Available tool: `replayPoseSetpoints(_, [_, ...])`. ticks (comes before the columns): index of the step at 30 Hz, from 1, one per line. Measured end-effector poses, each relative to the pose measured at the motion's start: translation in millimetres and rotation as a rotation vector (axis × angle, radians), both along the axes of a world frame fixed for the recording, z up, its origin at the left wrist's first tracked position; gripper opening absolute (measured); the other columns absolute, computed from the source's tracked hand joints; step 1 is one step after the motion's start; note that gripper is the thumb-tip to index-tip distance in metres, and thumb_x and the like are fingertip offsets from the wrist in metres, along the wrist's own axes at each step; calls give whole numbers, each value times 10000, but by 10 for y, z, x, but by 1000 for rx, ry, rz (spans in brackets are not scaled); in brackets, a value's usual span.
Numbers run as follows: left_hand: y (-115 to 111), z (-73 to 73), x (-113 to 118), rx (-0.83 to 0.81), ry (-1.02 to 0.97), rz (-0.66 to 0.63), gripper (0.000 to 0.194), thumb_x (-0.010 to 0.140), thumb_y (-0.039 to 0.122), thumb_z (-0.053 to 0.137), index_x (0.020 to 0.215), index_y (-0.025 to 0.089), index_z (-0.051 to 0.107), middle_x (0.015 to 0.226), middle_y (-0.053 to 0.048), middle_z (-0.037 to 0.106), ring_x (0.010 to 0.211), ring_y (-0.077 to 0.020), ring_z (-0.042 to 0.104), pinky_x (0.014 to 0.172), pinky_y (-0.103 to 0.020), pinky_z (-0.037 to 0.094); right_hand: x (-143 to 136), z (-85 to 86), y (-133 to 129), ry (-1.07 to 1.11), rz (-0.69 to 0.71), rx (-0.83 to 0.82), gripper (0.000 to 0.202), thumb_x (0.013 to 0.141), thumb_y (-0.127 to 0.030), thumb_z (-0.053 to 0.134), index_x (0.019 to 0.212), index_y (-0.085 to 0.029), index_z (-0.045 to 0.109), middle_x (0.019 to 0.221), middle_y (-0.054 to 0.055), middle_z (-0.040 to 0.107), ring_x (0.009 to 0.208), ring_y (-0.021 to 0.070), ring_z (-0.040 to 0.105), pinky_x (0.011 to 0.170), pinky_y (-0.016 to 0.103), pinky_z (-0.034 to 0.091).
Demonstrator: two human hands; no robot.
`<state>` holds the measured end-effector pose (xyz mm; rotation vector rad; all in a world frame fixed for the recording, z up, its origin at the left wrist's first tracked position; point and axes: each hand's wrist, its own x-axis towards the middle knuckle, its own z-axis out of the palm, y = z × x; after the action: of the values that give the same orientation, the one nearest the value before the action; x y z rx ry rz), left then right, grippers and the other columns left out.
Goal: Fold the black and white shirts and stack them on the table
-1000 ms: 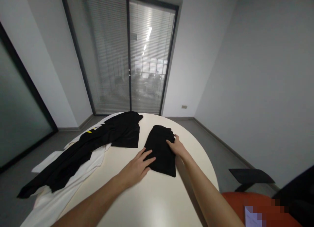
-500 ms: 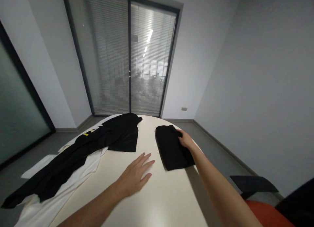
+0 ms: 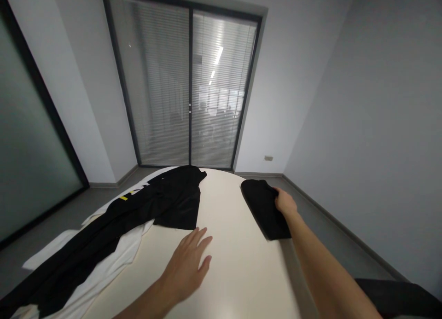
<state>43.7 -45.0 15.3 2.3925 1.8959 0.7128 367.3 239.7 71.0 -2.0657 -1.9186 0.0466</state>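
A folded black garment (image 3: 264, 208) lies near the right edge of the white table (image 3: 238, 273). My right hand (image 3: 286, 203) grips its right side, fingers closed round the cloth. Over the middle of the table, my left hand (image 3: 188, 261) is spread and holds nothing, just below the hem of a black garment (image 3: 176, 197). That second black garment stretches along the table's left side, partly covering white clothing (image 3: 113, 259). Yellow and white marks show near its far-left edge.
Behind the table stands a glass partition (image 3: 189, 89) with blinds. Grey walls rise on both sides. A black chair part (image 3: 397, 296) is at the lower right, beside the table.
The folded black garment has moved right with my right hand holding it, towards the table's edge. My left hand is slightly lower in view, still spread. The camera view has shifted a little.
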Motion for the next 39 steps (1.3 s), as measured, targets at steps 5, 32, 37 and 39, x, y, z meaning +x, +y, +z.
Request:
replayPoseSetpoints(5, [9,39,12,-27,19,12,444,936,282,497,1378,259,531,1508,-64,464,1414,-277,384,1134,-496,389,-121,-6,105,-110,-2,68,493,912,-131,361,1323,-226,617,1381,181,550,1292,374,474,1034,610,339])
replayPoseSetpoints(32, [19,86,-4,-36,8,-13,448,910,230,527,1355,275,545,1505,-47,470,1421,-274,370,1139,-500,388,-514,-218,433,-23,137,-230,858,839,-819,203,1514,-315,365,1607,47,281,1454,434,199,1146,639,122])
replayPoseSetpoints(37, [16,60,-8,-58,4,-2,442,915,258,524,1355,277,549,1506,-50,468,1424,-285,362,1144,-513,371,-420,-187,128,-49,-45,-156,936,784,-860,252,1483,-265,437,1577,152,318,1407,543,201,1019,793,114])
replayPoseSetpoints(39, [5,61,-5,-44,-3,-3,435,914,255,523,1348,278,554,1502,-49,473,1423,-283,363,1147,-512,363,-349,-248,-22,-27,-88,-157,975,747,-886,287,1480,-262,441,1562,182,332,1376,589,212,948,838,142])
